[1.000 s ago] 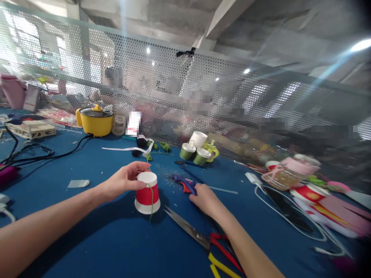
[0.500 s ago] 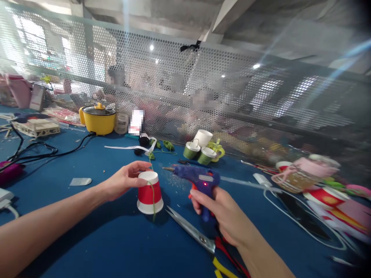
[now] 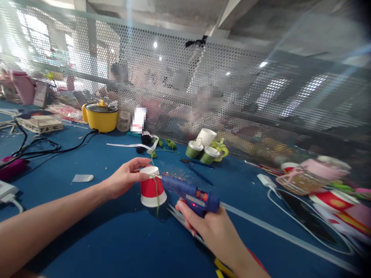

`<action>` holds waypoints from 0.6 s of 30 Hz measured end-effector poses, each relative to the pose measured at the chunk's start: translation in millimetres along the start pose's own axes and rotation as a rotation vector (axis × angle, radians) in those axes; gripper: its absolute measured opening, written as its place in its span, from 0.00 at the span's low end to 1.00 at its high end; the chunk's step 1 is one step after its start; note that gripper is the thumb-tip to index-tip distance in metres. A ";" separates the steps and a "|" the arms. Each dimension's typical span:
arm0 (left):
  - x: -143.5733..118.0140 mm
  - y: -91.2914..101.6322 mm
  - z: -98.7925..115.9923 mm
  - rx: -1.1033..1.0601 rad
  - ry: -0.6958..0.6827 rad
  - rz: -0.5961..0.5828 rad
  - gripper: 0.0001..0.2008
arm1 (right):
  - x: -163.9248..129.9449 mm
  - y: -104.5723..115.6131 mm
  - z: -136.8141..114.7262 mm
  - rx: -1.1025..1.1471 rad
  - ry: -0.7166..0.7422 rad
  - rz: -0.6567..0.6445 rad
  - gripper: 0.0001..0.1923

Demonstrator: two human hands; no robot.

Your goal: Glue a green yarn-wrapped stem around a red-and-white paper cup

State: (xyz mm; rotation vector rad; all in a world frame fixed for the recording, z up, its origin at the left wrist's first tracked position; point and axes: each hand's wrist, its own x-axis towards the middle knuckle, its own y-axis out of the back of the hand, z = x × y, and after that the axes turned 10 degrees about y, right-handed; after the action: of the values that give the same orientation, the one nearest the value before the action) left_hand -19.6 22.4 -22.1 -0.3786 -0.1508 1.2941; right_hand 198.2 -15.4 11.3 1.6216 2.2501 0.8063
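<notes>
My left hand (image 3: 129, 177) grips the upper part of a red and white paper cup (image 3: 149, 188), which is upside down over the blue table. A strand of green yarn (image 3: 157, 189) hangs down the cup's side and leads back to a small green ball (image 3: 153, 154). In my right hand (image 3: 203, 222) is a blue glue gun (image 3: 188, 191) with a lit red light; its nozzle tip is at the yarn near the cup's upper edge. Under the right hand lie scissors (image 3: 181, 217), their handles mostly hidden by my wrist.
Green-wrapped cups (image 3: 210, 155) stand near the perforated screen, with pliers (image 3: 189, 162) before them. A yellow pot (image 3: 102, 117) and black cable (image 3: 72, 148) are at the left. A phone (image 3: 307, 216), white cord and pink-handled basket (image 3: 301, 177) lie right. A clear glue stick (image 3: 278, 229) trails behind the gun.
The glue gun has moved left and tilted, bringing its nozzle from beside the cup to the yarn on it. My left hand stays at the cup. The view has shifted slightly.
</notes>
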 end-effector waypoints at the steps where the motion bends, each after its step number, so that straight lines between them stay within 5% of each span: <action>1: -0.1 -0.4 0.0 -0.006 -0.001 -0.001 0.22 | 0.0 -0.3 0.4 -0.024 0.003 0.002 0.16; 14: 0.5 -1.8 -1.2 -0.019 -0.011 -0.008 0.22 | 1.1 -3.1 2.2 -0.151 -0.002 0.021 0.18; 18: 0.4 -1.8 -1.1 -0.026 -0.008 0.003 0.22 | -0.9 -5.7 -3.5 -0.164 0.023 0.122 0.18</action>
State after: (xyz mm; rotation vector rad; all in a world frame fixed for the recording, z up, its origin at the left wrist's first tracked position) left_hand -17.5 22.2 -22.5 -0.3960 -0.1745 1.2974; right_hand 192.3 -18.6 10.9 1.6918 2.0556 1.0161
